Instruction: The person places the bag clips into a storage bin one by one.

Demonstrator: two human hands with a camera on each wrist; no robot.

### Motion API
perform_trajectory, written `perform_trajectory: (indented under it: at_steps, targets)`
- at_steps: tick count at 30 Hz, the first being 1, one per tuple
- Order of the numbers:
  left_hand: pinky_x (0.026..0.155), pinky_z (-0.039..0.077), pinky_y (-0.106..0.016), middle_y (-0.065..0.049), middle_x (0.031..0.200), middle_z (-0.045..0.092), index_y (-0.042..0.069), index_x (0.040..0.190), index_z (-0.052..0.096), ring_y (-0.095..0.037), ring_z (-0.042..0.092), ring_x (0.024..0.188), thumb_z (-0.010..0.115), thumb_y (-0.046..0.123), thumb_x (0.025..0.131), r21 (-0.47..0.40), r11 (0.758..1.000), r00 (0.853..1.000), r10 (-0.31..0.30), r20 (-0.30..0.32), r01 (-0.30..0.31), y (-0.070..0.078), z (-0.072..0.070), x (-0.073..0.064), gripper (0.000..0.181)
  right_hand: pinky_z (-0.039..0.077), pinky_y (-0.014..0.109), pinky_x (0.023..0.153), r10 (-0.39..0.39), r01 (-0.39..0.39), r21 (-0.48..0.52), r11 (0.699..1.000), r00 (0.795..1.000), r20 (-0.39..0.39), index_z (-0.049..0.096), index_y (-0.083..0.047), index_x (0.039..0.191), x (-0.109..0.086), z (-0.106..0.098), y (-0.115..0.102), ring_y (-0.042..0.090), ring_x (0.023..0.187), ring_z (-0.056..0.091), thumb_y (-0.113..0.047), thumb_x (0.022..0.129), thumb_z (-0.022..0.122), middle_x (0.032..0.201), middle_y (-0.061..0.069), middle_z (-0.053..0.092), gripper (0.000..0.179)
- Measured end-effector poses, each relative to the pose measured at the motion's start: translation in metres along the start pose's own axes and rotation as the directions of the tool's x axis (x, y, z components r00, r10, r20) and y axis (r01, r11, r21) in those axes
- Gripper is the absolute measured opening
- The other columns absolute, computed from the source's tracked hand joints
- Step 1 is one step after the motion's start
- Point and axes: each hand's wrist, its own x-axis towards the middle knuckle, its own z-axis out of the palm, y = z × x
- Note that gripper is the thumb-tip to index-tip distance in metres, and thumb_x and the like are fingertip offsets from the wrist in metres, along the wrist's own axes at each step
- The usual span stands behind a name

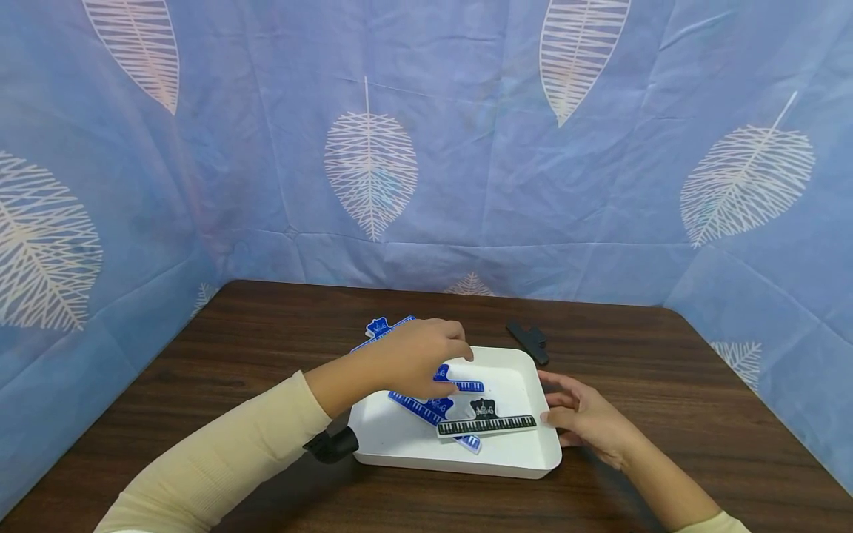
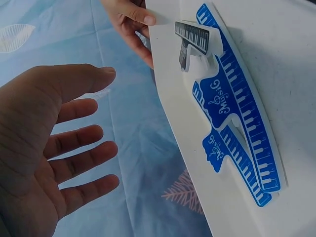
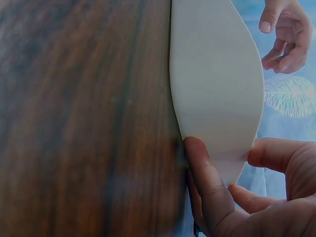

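Note:
My left hand hovers over the white tray, fingers loosely spread and holding nothing. In the left wrist view its fingers are apart from the clips. Inside the tray lie a black piano-key clip and a blue piano-key clip, the black one resting partly across the blue. Another blue clip sits behind them, partly hidden by my left hand. My right hand holds the tray's right side, thumb at the rim and fingers against the outer wall.
On the brown wooden table, a plain black clip lies behind the tray's right corner. Further blue piano-key clips are beyond my left forearm, partly covered. A black rounded object is at the tray's left side. A blue leaf-patterned cloth hangs behind.

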Motion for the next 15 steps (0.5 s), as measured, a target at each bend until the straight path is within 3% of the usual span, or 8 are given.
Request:
perform_trajectory:
  at_steps: [15]
  targets:
    - [0.088,0.05,-0.028,0.001,0.112,0.06,0.017,0.119,0.068,-0.013,0.056,0.102,0.076,0.037,0.082,-0.023,0.999,0.996,-0.046,-0.079,0.044,-0.008,-0.004,-0.018,0.042,0.057,0.048,0.075,-0.005,0.005,0.005,1.0,1.0,0.001,0.015,0.003,0.152,0.0,0.0,0.001,0.032,0.099,0.066,-0.002,0.09,0.061,0.128,0.031,0.05,0.078]
